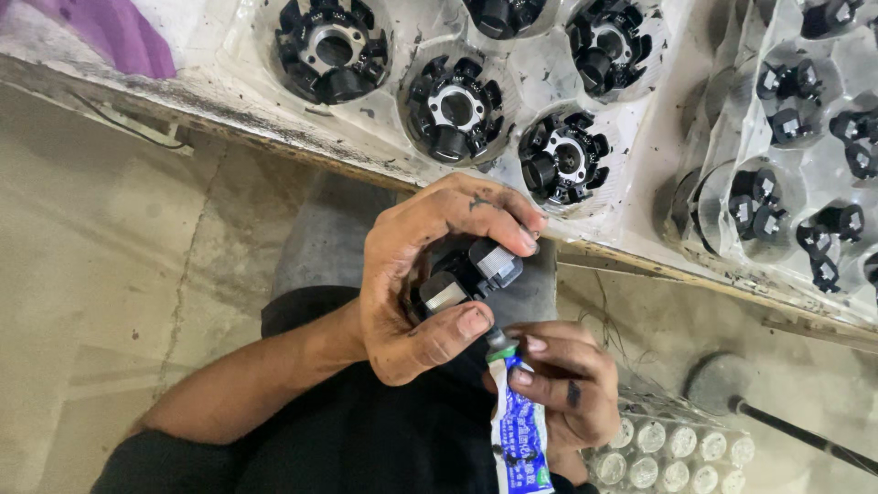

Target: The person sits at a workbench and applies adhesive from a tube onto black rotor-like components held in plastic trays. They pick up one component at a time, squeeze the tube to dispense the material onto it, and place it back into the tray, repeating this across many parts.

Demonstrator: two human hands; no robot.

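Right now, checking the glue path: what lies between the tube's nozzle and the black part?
Nothing: in the head view the nozzle meets the black part beside the left thumb.

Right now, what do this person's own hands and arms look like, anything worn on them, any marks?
Both hands are bare, with no gloves, rings or watch in view. The left hand carries dark grime smudges on the knuckles and fingers. The right hand has a dark smear on the back of one finger. The left forearm is bare, and a black sleeve begins near the elbow.
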